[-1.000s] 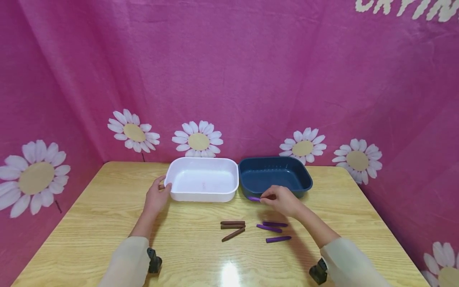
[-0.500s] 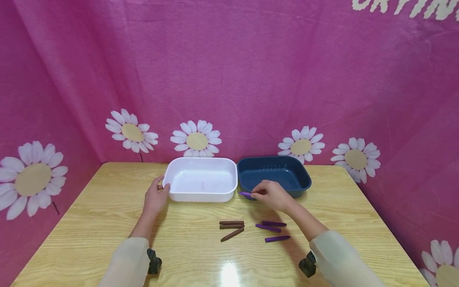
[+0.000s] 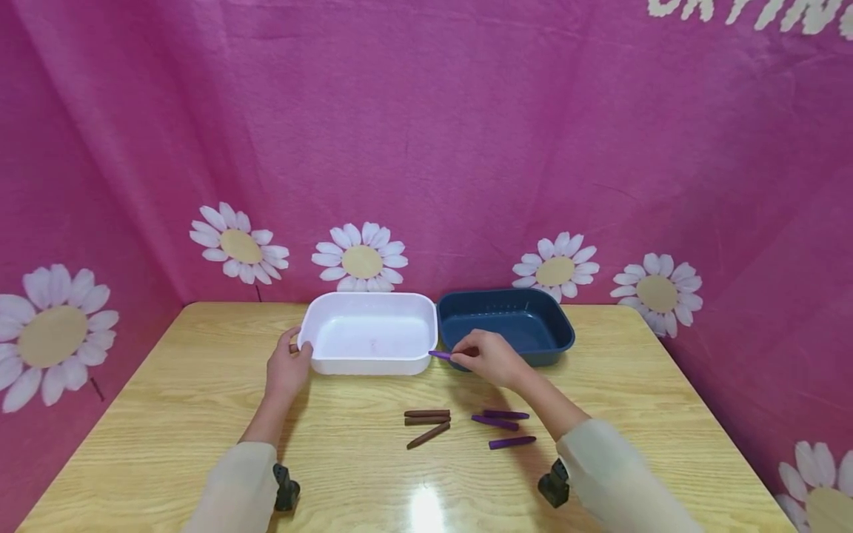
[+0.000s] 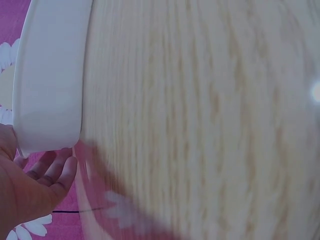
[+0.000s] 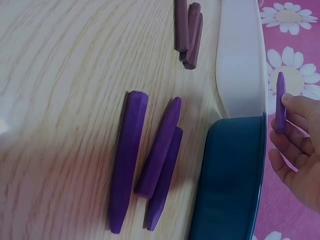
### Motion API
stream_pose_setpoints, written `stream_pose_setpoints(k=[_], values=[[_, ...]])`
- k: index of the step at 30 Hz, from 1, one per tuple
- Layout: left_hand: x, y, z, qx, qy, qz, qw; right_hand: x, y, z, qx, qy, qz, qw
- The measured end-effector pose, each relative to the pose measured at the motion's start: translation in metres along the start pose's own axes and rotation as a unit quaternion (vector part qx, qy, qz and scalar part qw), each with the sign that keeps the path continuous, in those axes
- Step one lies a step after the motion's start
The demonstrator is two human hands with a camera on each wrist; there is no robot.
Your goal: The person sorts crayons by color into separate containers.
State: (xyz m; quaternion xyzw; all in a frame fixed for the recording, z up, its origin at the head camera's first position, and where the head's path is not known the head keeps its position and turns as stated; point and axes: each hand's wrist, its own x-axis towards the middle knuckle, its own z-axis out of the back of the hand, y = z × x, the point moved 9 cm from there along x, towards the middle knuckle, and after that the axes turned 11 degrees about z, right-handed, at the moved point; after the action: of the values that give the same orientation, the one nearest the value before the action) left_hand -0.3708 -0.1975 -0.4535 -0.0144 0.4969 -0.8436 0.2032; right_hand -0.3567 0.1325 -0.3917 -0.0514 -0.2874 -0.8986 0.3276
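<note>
I see a purple crayon [image 3: 440, 355] pinched between thumb and fingers of the person's right hand [image 3: 489, 357], lifted near where the two bins meet. The left hand [image 3: 288, 368] grips the outer end of the white bin [image 3: 369, 366], thumb at its rim. Just beside that bin, on its right, I have the blue bin [image 3: 549, 358]. Nearer the person, three brown crayons [image 3: 427, 420] lie on the counter [image 3: 360, 459], one slanted. To their right I count three purple crayons [image 3: 495, 423], two close together, one apart. A pink cloth [image 3: 426, 148] with daisies hangs behind.
</note>
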Motion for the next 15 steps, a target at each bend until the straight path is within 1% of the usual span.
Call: stream_pose_setpoints(k=[5, 9, 15], values=[[0.000, 0.000, 0.001, -0.001, -0.003, -0.002, 1.0000, 0.007, 0.003, -0.001, 0.001, -0.004, -0.008, 1.000], [0.001, 0.000, 0.000, -0.001, -0.002, -0.004, 1.0000, 0.012, 0.007, -0.003, 0.004, -0.011, -0.004, 1.000], [0.001, 0.001, 0.000, 0.001, -0.004, -0.003, 1.0000, 0.021, 0.010, -0.009, 0.006, -0.015, -0.010, 1.000]])
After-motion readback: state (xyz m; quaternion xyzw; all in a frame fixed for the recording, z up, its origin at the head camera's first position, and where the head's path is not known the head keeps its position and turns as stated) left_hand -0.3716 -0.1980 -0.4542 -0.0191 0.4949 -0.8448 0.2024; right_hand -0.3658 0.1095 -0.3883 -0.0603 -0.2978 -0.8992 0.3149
